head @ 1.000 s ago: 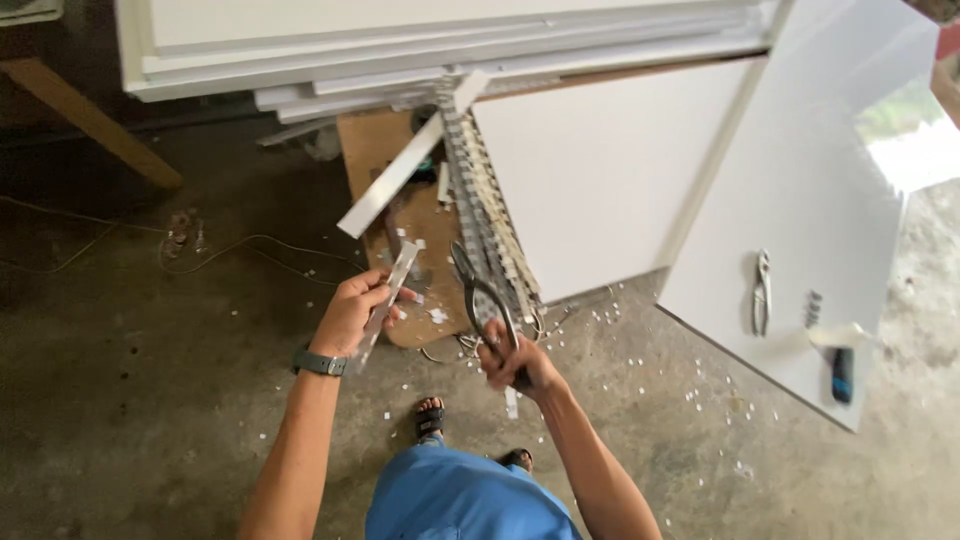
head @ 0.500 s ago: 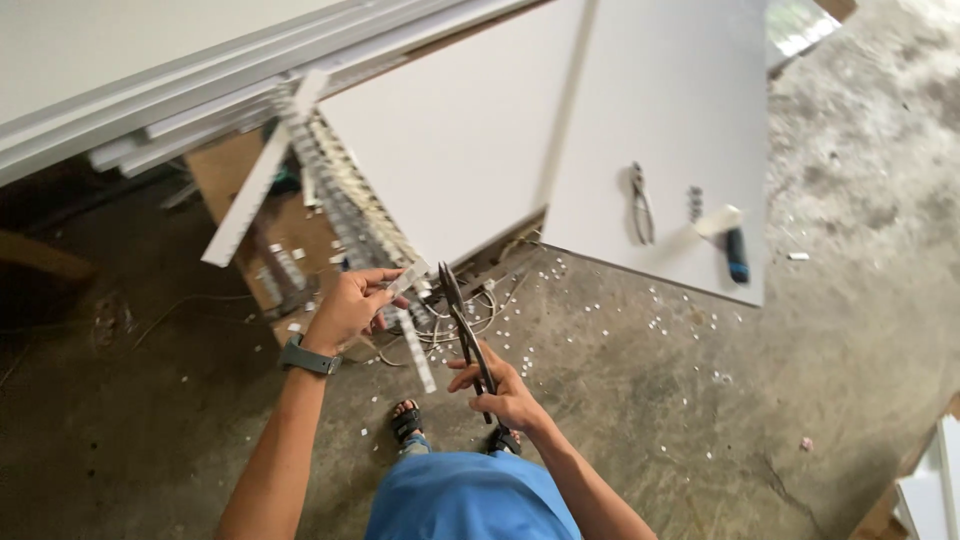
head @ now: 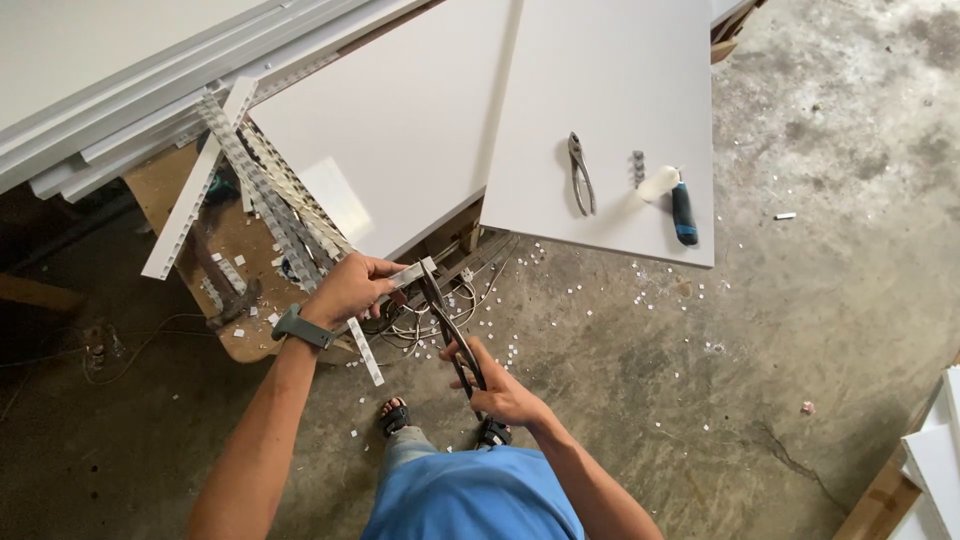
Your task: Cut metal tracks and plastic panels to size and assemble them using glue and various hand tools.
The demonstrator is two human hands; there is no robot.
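Scene: A person in a blue shirt stands on a concrete floor [head: 780, 330] strewn with small white offcuts [head: 655, 285], seen from a head-worn camera.
Left hand: The left hand [head: 352, 288], a watch [head: 300, 327] on its wrist, is closed around a narrow perforated metal strip [head: 372, 352], pinching it near the upper end; the rest of the strip hangs down toward the floor.
Right hand: The right hand [head: 497, 385] is wrapped around the dark handles of a pair of tin snips [head: 450, 330], fingers closed on them.
Cut point: The snip blades meet the strip just beside the left fingers; whether the blades are fully closed cannot be told.
Doing it well: In my judgement, a clean cut calls for holding the strip square to the blades, seating it deep in the jaws, and keeping the left fingertips clear of the blade tips.
Nearby: More perforated strips [head: 270, 190] lean against stacked white panels [head: 400, 120]. On a white board [head: 610, 90], a surface to the right, lie pliers [head: 581, 175] and a blue-handled tool [head: 683, 213], well apart from both hands.
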